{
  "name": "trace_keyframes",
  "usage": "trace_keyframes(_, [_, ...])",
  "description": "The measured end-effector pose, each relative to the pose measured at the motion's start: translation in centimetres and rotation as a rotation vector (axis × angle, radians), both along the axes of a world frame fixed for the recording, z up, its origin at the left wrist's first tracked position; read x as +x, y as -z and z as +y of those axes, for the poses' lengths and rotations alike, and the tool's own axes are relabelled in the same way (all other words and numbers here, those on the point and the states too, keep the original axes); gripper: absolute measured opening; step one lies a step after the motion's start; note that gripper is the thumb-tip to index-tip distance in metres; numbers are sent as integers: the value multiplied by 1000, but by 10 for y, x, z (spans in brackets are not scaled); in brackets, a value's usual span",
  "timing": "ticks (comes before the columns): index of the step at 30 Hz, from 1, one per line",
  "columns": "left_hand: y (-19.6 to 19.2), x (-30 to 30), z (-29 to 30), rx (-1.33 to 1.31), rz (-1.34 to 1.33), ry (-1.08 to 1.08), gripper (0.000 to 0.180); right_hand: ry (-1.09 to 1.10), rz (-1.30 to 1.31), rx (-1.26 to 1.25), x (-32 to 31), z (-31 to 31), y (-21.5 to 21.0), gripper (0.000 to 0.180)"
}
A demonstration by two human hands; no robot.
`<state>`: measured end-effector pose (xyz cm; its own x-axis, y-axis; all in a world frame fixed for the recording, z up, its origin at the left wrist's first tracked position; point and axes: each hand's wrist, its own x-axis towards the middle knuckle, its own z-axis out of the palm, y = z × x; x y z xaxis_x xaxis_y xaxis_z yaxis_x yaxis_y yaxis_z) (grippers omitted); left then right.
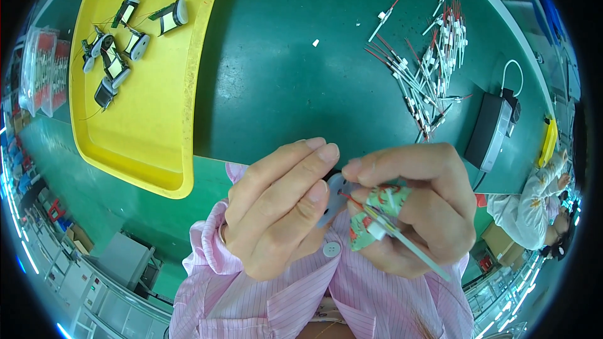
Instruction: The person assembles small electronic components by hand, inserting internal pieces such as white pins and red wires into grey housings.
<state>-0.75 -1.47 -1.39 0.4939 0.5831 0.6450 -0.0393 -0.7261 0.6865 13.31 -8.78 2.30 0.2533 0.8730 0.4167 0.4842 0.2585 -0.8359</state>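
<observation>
Your left hand (276, 210) pinches small grey round coil part (335, 191); right hand (418, 207), at 3 o'clock, grips thin white-sleeved wire (408, 245). Light, fragile: hold rim.

My worktop (282, 88) is matt green, the tray (151, 144) at upper left glossy yellow plastic. My finger wears patterned cloth tape (377, 204); my striped pink sleeves (251, 301) are soft woven cloth.

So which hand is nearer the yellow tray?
Left. The left hand sits just right of the yellow tray's near corner; the right hand lies farther right, beyond it.
</observation>
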Motion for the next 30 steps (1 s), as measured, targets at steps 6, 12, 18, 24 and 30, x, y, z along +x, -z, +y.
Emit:
trace_keyframes(6, [7, -5, 6, -73, 61, 100, 40, -92, 129, -164, 16, 4, -9, 25])
trace_keyframes(12, [-1, -10, 29, -167, 169, 213, 53, -176, 215, -313, 24, 4, -13, 20])
trace_keyframes(18, [-7, -14, 36, -223, 314, 257, 52, 22, -68, -378, 22, 2, -11, 23])
trace_keyframes(24, [-6, -12, 20, -328, 230, 225, 47, -78, -258, -398, 22, -6, -17, 26])
trace_keyframes(30, [-10, -13, 13, -431, 127, 223, 42, -98, -191, -329, 21, -14, -9, 31])
